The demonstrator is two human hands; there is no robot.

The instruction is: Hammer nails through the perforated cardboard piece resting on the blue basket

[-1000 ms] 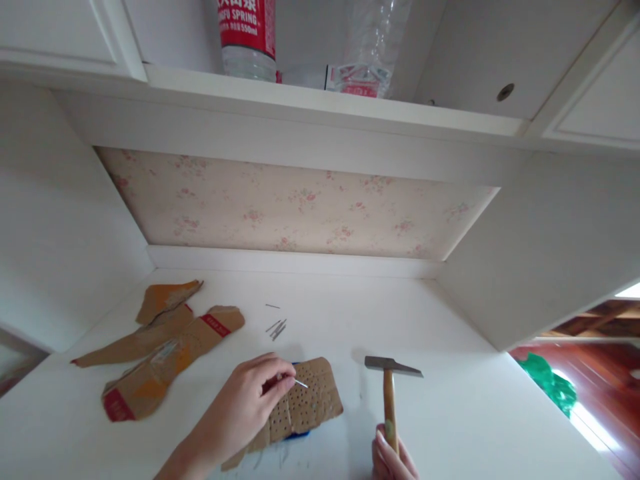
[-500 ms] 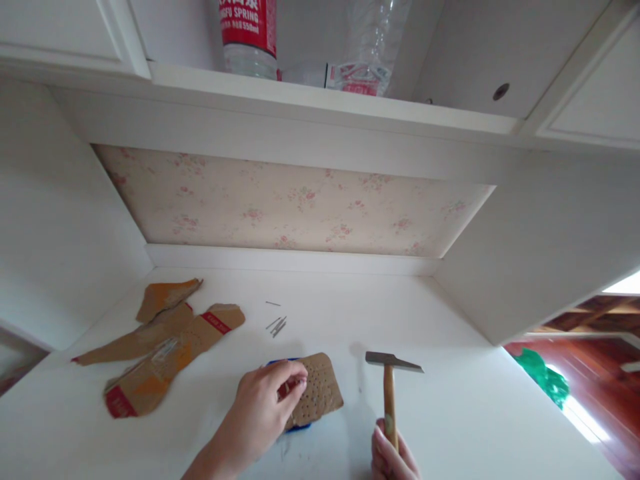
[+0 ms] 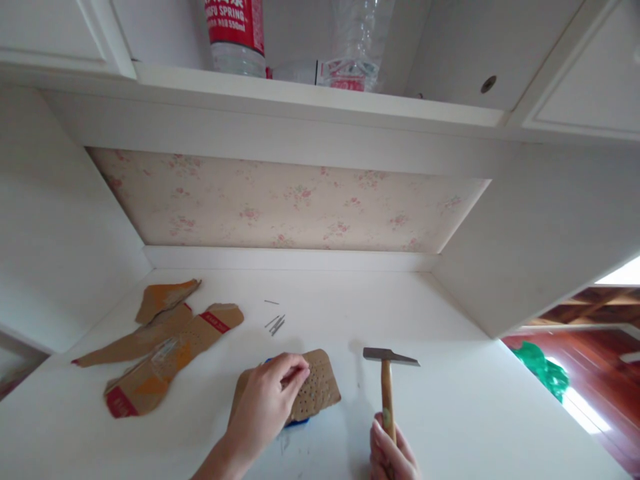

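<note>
My right hand is wrapped round the wooden handle of a hammer, its metal head raised at the far end. Over a piece of cardboard dotted with small holes, my left hand is closed in a pinch. What lies between its fingertips, if anything, is too small to make out. The hand covers the middle of the cardboard. A blue object shows in part beneath the cardboard. Several loose nails lie on the white surface beyond my left hand.
Torn cardboard pieces lie at the left of the white tabletop. Above, a shelf holds a bottle with a red label and a clear plastic bottle. White side panels flank the surface. A green bag sits beyond the right edge.
The fingers of my left hand have drawn closer together, and the hand has risen slightly over the cardboard. My right hand keeps hold of the hammer. The view has shifted a little.
</note>
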